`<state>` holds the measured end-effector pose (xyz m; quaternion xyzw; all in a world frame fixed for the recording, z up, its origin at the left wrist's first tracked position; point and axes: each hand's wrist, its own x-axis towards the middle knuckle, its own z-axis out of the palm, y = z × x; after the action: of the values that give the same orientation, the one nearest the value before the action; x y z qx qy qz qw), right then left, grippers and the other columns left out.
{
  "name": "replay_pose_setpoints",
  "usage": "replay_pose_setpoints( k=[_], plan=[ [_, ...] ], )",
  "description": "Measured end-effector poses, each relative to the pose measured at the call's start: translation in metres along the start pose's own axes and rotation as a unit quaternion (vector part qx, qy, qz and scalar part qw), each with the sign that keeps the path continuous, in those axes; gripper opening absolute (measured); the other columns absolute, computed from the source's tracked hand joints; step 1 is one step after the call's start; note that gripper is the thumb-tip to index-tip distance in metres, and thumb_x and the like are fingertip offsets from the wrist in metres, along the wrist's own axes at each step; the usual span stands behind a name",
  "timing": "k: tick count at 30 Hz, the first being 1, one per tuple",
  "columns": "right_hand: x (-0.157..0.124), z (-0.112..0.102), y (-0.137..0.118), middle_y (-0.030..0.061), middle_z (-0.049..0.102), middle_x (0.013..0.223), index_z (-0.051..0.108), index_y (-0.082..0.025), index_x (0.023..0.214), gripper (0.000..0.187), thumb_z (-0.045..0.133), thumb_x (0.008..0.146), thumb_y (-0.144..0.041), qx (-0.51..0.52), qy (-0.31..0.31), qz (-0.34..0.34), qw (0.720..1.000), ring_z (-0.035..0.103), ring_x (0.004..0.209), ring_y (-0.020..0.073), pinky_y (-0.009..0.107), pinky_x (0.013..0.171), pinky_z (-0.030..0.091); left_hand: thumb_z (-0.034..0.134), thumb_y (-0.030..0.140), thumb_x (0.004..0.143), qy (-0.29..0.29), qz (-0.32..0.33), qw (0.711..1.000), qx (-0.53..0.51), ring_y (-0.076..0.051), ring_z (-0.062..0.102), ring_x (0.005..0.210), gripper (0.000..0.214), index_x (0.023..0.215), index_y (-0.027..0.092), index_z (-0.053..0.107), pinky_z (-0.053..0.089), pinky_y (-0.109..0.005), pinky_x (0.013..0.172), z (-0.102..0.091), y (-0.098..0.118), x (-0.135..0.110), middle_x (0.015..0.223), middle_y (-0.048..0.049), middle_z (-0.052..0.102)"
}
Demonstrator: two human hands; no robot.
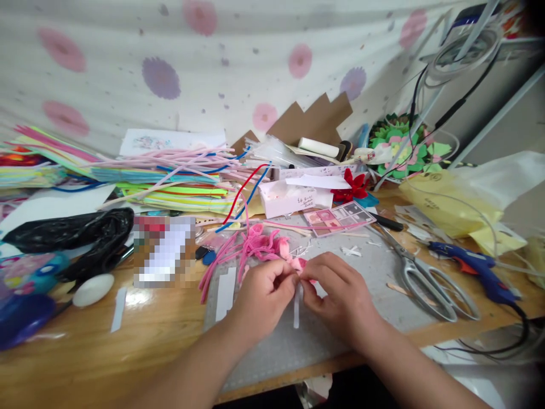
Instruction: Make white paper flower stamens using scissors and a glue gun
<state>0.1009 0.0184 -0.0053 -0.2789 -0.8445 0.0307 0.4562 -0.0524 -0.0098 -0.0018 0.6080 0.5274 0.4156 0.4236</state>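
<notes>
My left hand (267, 291) and my right hand (340, 292) meet over the grey cutting mat (272, 355), both closed in a pinch with fingertips nearly touching. From between them a narrow white strip (297, 312) hangs down toward me; its upper end is hidden by the fingers. Just beyond the fingertips are light pink fuzzy pieces (293, 260); whether the fingers hold these too is unclear. A tangle of bright pink pipe cleaners (255, 241) lies behind my left hand. Wider white strips (225, 292) rest on the mat left of my wrist.
Large scissors (426, 278) and a blue glue gun (481, 264) lie to the right. Bundles of coloured pipe cleaners (170, 190) are heaped at the back left. A red flower (351, 186) stands beside a white box (287, 199). A black plastic bag (72, 230) is at left.
</notes>
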Motion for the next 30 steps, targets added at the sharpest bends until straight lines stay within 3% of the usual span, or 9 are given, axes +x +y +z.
replay_pose_setpoints(
  k=[6,10,15,20,24,30],
  plan=[
    [0.001,-0.008,0.006,0.0086,0.063,0.080,0.058,-0.015,0.085,0.012,0.051,0.083,-0.005,-0.047,-0.052,-0.121,0.990,0.057,0.078,0.0196,0.035,0.072,0.052,0.056,0.024,0.078,-0.032,-0.042,0.986,-0.157,-0.011,0.045,0.054,0.018,0.062,0.016,0.053,0.035,-0.024,0.053,-0.001,0.001,0.003,0.056,0.0033,0.049],
    [0.001,-0.011,0.009,0.0077,0.064,0.082,0.060,-0.016,0.093,0.015,0.050,0.086,-0.007,-0.022,-0.073,-0.147,0.986,0.058,0.083,0.0195,0.036,0.076,0.053,0.055,0.017,0.074,-0.022,-0.052,0.985,-0.162,-0.011,0.045,0.053,0.012,0.062,0.016,0.055,0.034,-0.024,0.053,0.000,-0.002,0.002,0.055,0.0035,0.050],
    [-0.003,-0.008,0.007,0.0063,0.065,0.083,0.062,-0.018,0.094,0.016,0.055,0.083,-0.008,0.113,-0.033,-0.026,0.993,0.059,0.079,0.0170,0.032,0.070,0.052,0.054,0.017,0.075,-0.020,-0.038,0.992,-0.118,-0.011,0.045,0.054,0.015,0.060,0.017,0.053,0.034,-0.025,0.054,-0.002,-0.001,0.001,0.055,0.0041,0.049],
    [-0.001,-0.008,0.002,0.0044,0.066,0.079,0.063,-0.018,0.082,0.014,0.058,0.080,-0.005,0.188,-0.054,0.088,0.977,0.060,0.076,0.0148,0.028,0.068,0.049,0.052,0.020,0.074,0.002,-0.008,1.000,-0.014,-0.011,0.042,0.053,0.016,0.058,0.018,0.048,0.032,-0.025,0.052,-0.001,0.005,0.000,0.056,0.0042,0.046],
    [-0.001,-0.008,-0.002,0.0043,0.065,0.076,0.064,-0.016,0.081,0.015,0.058,0.076,-0.003,0.143,-0.040,0.085,0.985,0.060,0.072,0.0148,0.027,0.065,0.048,0.050,0.020,0.073,0.015,0.003,1.000,0.020,-0.011,0.043,0.052,0.013,0.060,0.018,0.049,0.032,-0.024,0.049,-0.001,0.006,-0.001,0.058,0.0037,0.047],
    [-0.001,-0.007,-0.005,0.0075,0.063,0.074,0.060,-0.014,0.077,0.014,0.052,0.076,-0.002,0.042,-0.041,0.029,0.998,0.057,0.071,0.0181,0.029,0.064,0.048,0.050,0.016,0.072,0.020,0.023,0.998,0.047,-0.009,0.038,0.050,0.014,0.058,0.018,0.048,0.030,-0.023,0.047,-0.002,0.005,-0.002,0.056,0.0046,0.045]
  ],
)
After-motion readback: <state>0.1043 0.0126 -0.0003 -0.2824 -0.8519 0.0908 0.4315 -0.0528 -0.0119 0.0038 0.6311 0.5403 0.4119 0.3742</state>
